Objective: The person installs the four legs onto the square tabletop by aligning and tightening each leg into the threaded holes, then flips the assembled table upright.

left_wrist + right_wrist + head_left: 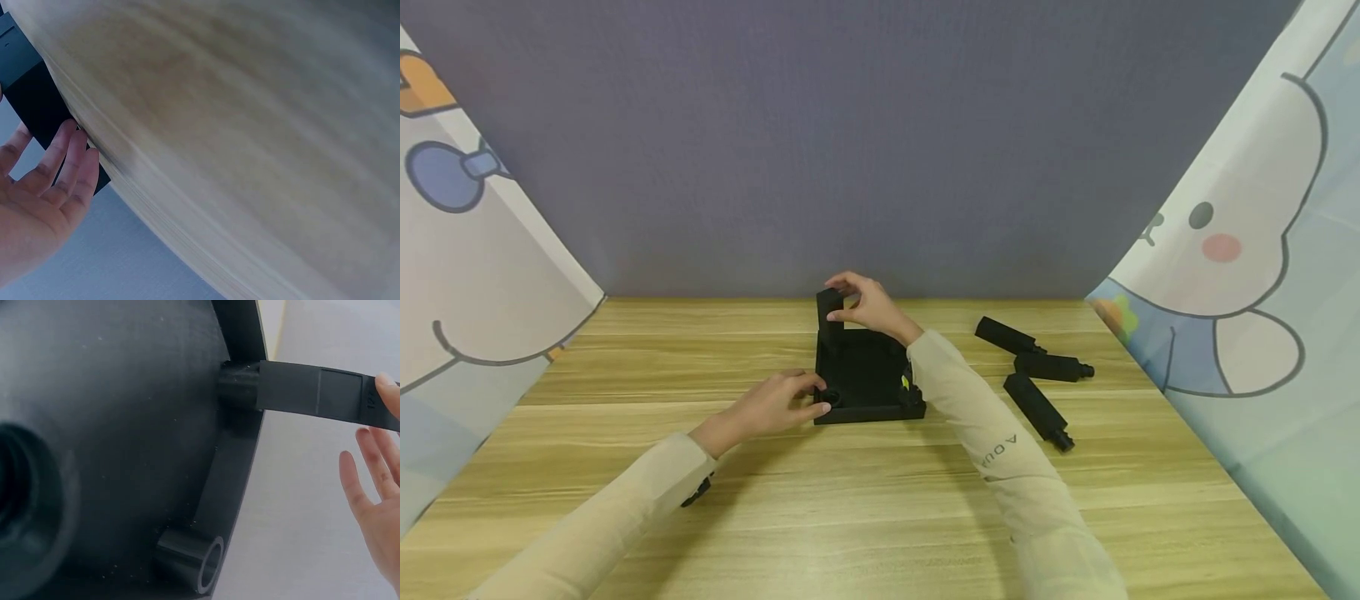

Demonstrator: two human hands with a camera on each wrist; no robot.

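A black square panel (867, 413) with a raised rim lies on the table, open side up. Tube-like sockets stand at its corners, one (187, 557) plainly hollow in the right wrist view. At the back left corner a black rectangular leg (829, 313) stands upright, its lower end at a socket. My right hand (874, 308) pinches this leg near the top between thumb and fingers. My left hand (778, 404) grips the panel's front left corner; in the left wrist view the fingers (81, 178) lie along its side.
Three loose black legs with narrower round ends, one of them nearest the front (1036, 408), lie to the right. A small black object (697, 490) shows partly under the left sleeve. A grey panel (865, 150) rises behind the wooden table (850, 517). Cartoon-printed cloths hang on both sides.
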